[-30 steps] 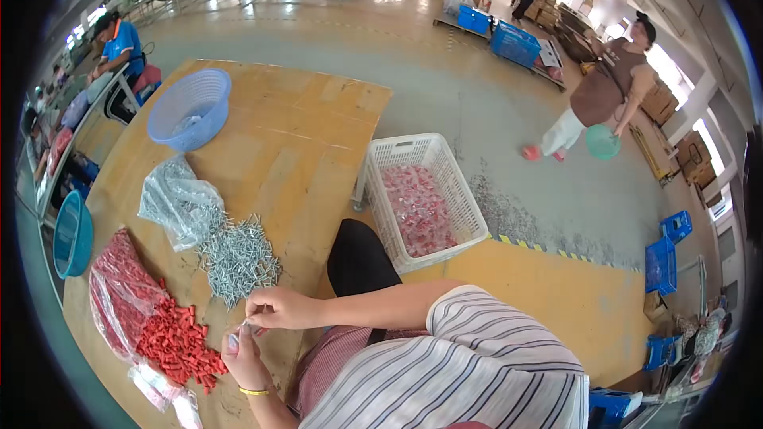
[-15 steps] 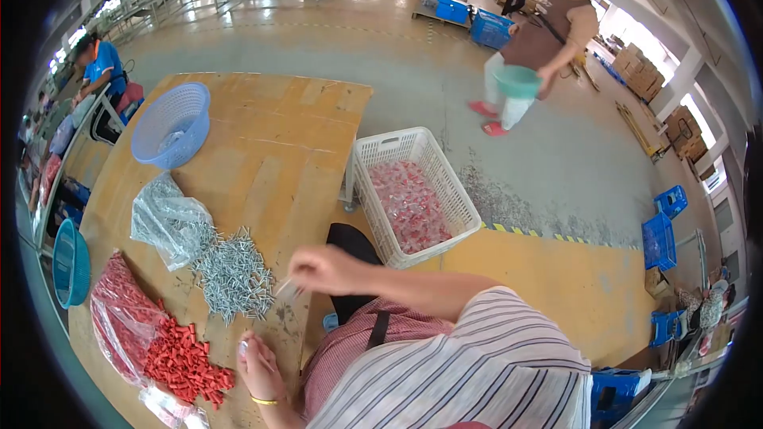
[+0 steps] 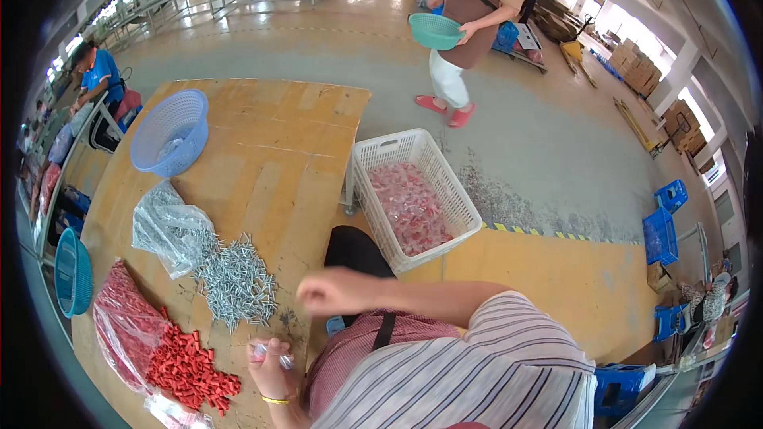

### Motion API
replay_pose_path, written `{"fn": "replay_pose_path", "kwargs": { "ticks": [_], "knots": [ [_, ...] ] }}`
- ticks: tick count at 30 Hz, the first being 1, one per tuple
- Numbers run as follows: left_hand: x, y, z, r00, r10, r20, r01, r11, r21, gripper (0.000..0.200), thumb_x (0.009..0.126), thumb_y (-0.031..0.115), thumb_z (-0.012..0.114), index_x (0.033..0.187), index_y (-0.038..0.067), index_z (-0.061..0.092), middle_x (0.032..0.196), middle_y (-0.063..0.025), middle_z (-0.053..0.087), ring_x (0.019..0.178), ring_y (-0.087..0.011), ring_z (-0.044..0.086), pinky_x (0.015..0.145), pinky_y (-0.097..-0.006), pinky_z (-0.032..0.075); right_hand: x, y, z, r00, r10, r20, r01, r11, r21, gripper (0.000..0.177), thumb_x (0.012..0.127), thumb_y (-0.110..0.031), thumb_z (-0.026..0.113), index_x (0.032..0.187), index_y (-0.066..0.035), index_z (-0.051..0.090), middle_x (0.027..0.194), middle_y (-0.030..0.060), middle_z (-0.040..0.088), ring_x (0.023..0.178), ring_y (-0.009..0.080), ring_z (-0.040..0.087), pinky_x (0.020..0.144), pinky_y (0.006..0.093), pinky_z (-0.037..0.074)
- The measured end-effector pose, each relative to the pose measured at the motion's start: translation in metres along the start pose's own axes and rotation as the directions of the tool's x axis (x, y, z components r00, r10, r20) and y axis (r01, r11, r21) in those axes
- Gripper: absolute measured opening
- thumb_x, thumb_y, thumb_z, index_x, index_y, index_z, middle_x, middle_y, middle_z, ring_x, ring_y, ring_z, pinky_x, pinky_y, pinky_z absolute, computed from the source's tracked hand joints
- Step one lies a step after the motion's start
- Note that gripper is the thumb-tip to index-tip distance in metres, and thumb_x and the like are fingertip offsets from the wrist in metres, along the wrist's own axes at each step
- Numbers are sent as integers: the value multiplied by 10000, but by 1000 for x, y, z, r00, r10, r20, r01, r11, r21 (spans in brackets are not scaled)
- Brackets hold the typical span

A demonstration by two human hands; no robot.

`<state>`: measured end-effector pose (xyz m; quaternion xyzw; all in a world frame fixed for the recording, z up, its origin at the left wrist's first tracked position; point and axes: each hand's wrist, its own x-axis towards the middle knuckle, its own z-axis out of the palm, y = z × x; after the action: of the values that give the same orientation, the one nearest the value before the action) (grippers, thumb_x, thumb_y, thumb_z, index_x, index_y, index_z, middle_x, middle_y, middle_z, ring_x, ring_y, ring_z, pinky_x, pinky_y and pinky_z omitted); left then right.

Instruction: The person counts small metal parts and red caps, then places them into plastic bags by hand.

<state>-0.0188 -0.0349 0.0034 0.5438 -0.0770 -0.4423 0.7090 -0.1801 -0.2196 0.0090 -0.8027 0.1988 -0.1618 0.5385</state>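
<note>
Pinching small clear packet (image 3: 264, 350) shut in left hand (image 3: 272, 369) at near edge of bench (image 3: 270, 151), just beside screw pile (image 3: 237, 282) and red wall plugs (image 3: 187, 361). Curling right hand (image 3: 330, 292) just off bench edge, blurred; cannot tell whether gripping anything.

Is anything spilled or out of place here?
Nothing looks broken. Screws spill from a clear bag and red plastic plugs from another bag, in loose heaps on the table. Grey bits litter the floor beside the white crate. The left hand grips a small packet.
</note>
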Motion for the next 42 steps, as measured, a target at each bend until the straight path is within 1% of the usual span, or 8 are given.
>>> {"fn": "replay_pose_path", "kwargs": {
  "ticks": [1,3,4,7,11,22,29,42],
  "knots": [
    [-1,-1,2,1000,-8,21,9,999,-31,131,914,1,620,934,88,524,785,-38,611,651,-121,575,542,-259,486,2,-19,16,984,-17,178,-6,992,126,273,885,-240,705,1041,-31,623,869,85,662,799,163,635,721,336,512],
    [-6,-5,2,997,-18,82,28,992,-121,110,928,1,594,935,83,521,795,-41,606,629,-116,551,546,-261,483,9,-14,58,953,-177,247,118,964,239,271,882,-229,708,996,-10,596,837,103,634,783,221,638,707,361,506],
    [-6,-8,1,995,-14,102,29,988,-154,101,935,1,580,935,81,519,800,-43,604,618,-114,539,548,-262,482,13,-16,68,951,-196,240,174,979,111,260,881,-217,700,951,4,584,824,127,622,777,264,633,693,378,489],
    [-2,-13,-20,990,-26,139,45,990,-131,71,949,58,594,936,84,529,771,-27,588,568,-87,504,482,-215,425,16,-9,85,955,-228,188,185,958,221,183,903,-164,661,900,-1,577,818,140,638,764,277,634,685,394,478],
    [-9,-2,-22,995,-83,48,86,995,-52,83,946,122,631,945,100,551,686,9,545,519,-61,459,437,-182,353,18,-2,82,982,-185,40,164,937,308,148,912,-155,616,917,-14,572,812,121,621,737,217,607,688,355,481],
    [-9,13,-6,996,-95,-2,94,989,113,110,924,122,670,1003,46,654,696,70,529,521,-15,408,447,-194,282,29,-24,54,988,70,140,-111,944,310,119,959,-116,609,1030,-21,622,856,-7,595,780,52,544,691,221,459],
    [-8,-1,-12,983,174,-56,-170,982,78,152,924,62,661,1069,23,684,806,49,618,642,-23,509,556,-179,390,29,-13,66,961,112,251,-220,861,459,88,980,-100,577,1013,-22,605,840,-25,589,742,40,527,666,205,439],
    [-12,-4,-26,975,222,-30,-210,951,226,60,901,75,703,904,43,653,827,39,637,719,-31,540,654,-190,443,30,-14,73,966,78,248,-184,877,443,127,960,-103,620,1044,-9,619,898,-14,617,804,47,559,713,219,470]
  ]
}}
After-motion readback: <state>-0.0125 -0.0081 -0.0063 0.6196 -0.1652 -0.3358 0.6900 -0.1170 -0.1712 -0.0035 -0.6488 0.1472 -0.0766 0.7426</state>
